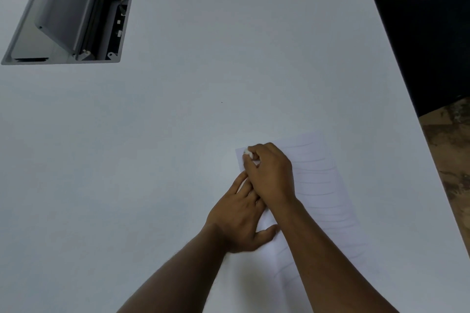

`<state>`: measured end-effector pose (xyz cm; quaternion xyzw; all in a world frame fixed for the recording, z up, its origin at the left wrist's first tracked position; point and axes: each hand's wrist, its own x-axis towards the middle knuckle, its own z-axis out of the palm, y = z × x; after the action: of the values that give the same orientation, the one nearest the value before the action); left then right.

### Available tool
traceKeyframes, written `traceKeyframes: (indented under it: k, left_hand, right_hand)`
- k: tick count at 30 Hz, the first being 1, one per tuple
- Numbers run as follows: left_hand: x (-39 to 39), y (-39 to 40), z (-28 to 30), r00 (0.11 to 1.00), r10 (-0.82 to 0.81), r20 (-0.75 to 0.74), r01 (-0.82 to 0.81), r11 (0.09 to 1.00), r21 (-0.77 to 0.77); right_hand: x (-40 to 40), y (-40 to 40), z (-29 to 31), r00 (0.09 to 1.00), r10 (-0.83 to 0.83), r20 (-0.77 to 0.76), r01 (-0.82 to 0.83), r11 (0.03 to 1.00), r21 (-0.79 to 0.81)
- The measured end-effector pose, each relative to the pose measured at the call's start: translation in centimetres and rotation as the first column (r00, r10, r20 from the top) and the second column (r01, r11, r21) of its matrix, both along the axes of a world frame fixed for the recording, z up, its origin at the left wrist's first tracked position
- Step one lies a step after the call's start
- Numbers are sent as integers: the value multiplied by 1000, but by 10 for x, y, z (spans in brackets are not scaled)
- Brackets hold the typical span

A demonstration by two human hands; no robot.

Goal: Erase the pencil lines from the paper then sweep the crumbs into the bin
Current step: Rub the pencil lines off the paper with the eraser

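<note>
A white sheet of paper (323, 185) with several faint curved pencil lines lies on the white table, toward its right side. My right hand (269, 173) pinches a small white eraser (247, 152) and holds it against the paper's far left corner. My left hand (239, 218) lies flat on the paper's left edge, fingers straight, partly under my right wrist. The part of the sheet beneath both hands and my right forearm is hidden. No bin is in view.
An open grey cable box (73, 15) with a raised lid is set into the table (178, 109) at the far left. The table's right edge runs diagonally, with a dark panel (427, 33) and brown floor (450, 160) beyond it.
</note>
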<state>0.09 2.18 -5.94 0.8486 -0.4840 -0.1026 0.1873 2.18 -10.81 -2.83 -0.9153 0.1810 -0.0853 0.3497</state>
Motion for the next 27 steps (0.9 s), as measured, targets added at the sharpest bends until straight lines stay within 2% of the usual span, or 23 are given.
traceKeyframes:
  k: [3, 5, 7, 10, 13, 16, 18, 21, 23, 25, 27]
  left_hand:
    - [1, 0, 3, 1000, -8, 14, 7, 999, 37]
    - [0, 0, 5, 1000, 1, 11, -2, 997, 80]
    - [0, -1, 5, 1000, 8, -7, -7, 995, 98]
    - [1, -1, 2, 1000, -4, -13, 4, 998, 57]
    - [0, 1, -2, 999, -11, -42, 12, 1000, 28]
    - [0, 1, -4, 999, -3, -50, 5, 999, 32]
    - [0, 0, -2, 1000, -9, -14, 9, 999, 30]
    - [1, 0, 3, 999, -11, 36, 9, 997, 73]
    - [1, 0, 4, 999, -11, 41, 6, 993, 114]
    - [0, 0, 2, 999, -21, 34, 16, 990, 141]
    - [1, 1, 2, 999, -29, 30, 24, 988, 152]
  right_hand:
    - [1, -8, -1, 997, -63, 39, 65, 997, -38]
    - [-1, -17, 0, 982, -183, 54, 183, 983, 6]
    - [-4, -20, 3, 971, -229, 71, 226, 973, 54]
    - [-5, -7, 12, 994, -83, 74, 80, 996, 45]
    - [-5, 3, 11, 995, 93, -32, -94, 995, -36]
    - [-2, 6, 5, 988, 127, -89, -139, 981, -138]
    - [2, 4, 5, 997, 69, -35, -73, 988, -138]
    - [3, -14, 5, 985, -162, 65, 163, 987, -8]
    - [-4, -29, 5, 952, -303, 47, 300, 952, 63]
    - [-14, -34, 4, 938, -346, 23, 342, 934, 101]
    - [-23, -30, 3, 947, -320, 28, 314, 940, 131]
